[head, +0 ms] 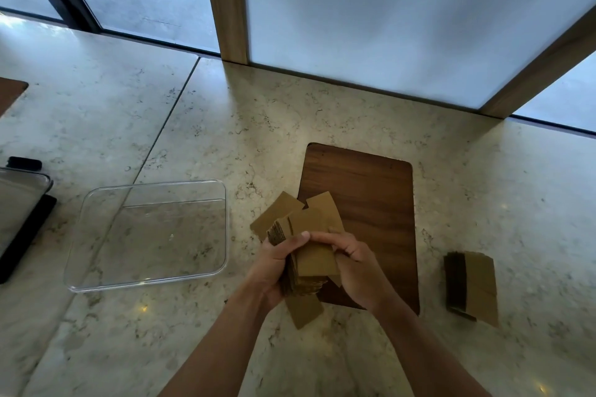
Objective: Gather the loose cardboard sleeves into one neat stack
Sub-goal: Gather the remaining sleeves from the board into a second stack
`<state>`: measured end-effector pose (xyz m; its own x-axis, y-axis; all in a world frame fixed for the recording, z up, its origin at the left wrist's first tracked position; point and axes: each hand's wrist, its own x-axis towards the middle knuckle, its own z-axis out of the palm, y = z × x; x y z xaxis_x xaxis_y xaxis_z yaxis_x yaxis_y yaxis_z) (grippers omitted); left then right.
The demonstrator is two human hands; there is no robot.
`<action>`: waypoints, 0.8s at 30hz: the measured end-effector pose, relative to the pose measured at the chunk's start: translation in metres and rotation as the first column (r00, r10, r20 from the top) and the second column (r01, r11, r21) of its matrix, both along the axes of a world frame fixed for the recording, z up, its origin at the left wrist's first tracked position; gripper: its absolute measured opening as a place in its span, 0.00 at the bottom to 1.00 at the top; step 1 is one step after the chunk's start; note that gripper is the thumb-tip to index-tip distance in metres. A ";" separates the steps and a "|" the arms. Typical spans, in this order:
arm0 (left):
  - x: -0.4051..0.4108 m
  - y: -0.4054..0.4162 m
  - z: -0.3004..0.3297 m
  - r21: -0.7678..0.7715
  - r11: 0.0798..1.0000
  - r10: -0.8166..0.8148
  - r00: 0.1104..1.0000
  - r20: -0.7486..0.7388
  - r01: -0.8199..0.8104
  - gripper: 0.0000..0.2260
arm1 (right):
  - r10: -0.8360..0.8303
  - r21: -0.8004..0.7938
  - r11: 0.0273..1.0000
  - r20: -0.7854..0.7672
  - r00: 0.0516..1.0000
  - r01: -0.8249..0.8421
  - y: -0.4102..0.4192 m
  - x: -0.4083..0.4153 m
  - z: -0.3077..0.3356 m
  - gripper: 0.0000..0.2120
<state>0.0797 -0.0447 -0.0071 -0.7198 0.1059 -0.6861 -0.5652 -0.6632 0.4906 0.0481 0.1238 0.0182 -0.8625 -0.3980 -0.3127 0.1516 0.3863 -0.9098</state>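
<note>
A bundle of cardboard sleeves [311, 259] is held between both hands above the near left corner of the wooden board [371, 203], which lies on the marble desk [161, 348]. The left hand [274, 263] is curled round the bundle's left side, thumb laid over the top sheet; the right hand [353, 263] is clasped round its right edge. The bundle is not yet squared: several sleeves fan out past its far end towards the board, and one sleeve juts from its near end towards the person.

A second, tidier stack of sleeves [471, 286] rests on the desk well to the right of the board. A clear plastic tray [146, 235] stands on the desk to the left of the board, apart from it.

The sleeves are judged to be light, thin and flat-folded, stiff along their length yet easily creased at the corners. Their smooth kraft faces are likely to slide on one another, so a loose hold would let the fan spread. The bundle is best taken by its long edges, pressed from both sides, and tapped on the desk so that the ends are brought level.
</note>
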 end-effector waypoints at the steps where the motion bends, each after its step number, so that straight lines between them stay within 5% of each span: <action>1: 0.001 0.000 -0.001 0.030 0.999 -0.020 0.999 0.029 0.019 0.25 | 0.069 -0.001 0.998 -0.039 0.997 -0.069 -0.004 0.002 -0.001 0.31; 3: 0.006 -0.004 -0.008 0.083 0.996 -0.026 0.996 0.086 0.019 0.25 | 0.129 -0.225 0.966 -0.002 0.992 -0.126 -0.012 0.005 -0.005 0.29; 5: 0.011 -0.009 -0.017 0.117 0.993 0.006 0.994 0.108 -0.018 0.28 | -0.109 -0.333 0.928 0.193 0.975 0.170 -0.013 0.000 -0.013 0.27; 6: 0.013 -0.011 -0.019 0.152 0.988 0.019 0.996 0.087 -0.032 0.29 | -0.300 -0.203 0.917 0.214 0.930 0.343 -0.010 -0.005 -0.017 0.27; 8: 0.016 -0.014 -0.023 0.210 0.976 0.060 0.998 0.023 -0.064 0.32 | -0.541 0.236 0.812 -0.033 0.840 0.533 -0.004 -0.017 -0.026 0.16; 10: 0.017 -0.016 -0.024 0.212 0.973 0.100 0.995 -0.017 -0.094 0.35 | -0.403 0.531 0.728 -0.181 0.897 0.434 0.002 -0.023 -0.034 0.09; 12: 0.016 -0.018 -0.025 0.186 0.977 0.113 0.993 -0.026 -0.106 0.39 | -0.089 0.715 0.681 -0.135 0.987 0.159 0.004 -0.017 -0.044 0.24; 14: 0.013 -0.017 -0.022 0.175 0.979 0.115 0.993 -0.028 -0.109 0.41 | 0.091 0.789 0.612 -0.141 0.986 0.057 0.004 -0.004 -0.051 0.32; 17: 0.009 -0.015 -0.018 0.166 0.973 0.169 0.984 -0.048 -0.159 0.36 | 0.044 0.743 0.663 -0.163 0.986 0.093 0.009 0.007 -0.060 0.31; 20: 0.006 -0.014 -0.016 0.129 0.974 0.194 0.980 -0.041 -0.188 0.26 | -0.072 0.634 0.766 -0.083 0.994 0.108 0.017 0.000 -0.058 0.19; 24: 0.004 -0.015 -0.014 -0.028 0.987 0.156 0.988 -0.018 -0.156 0.32 | -0.306 0.324 0.905 0.040 0.951 0.278 0.022 -0.012 -0.042 0.04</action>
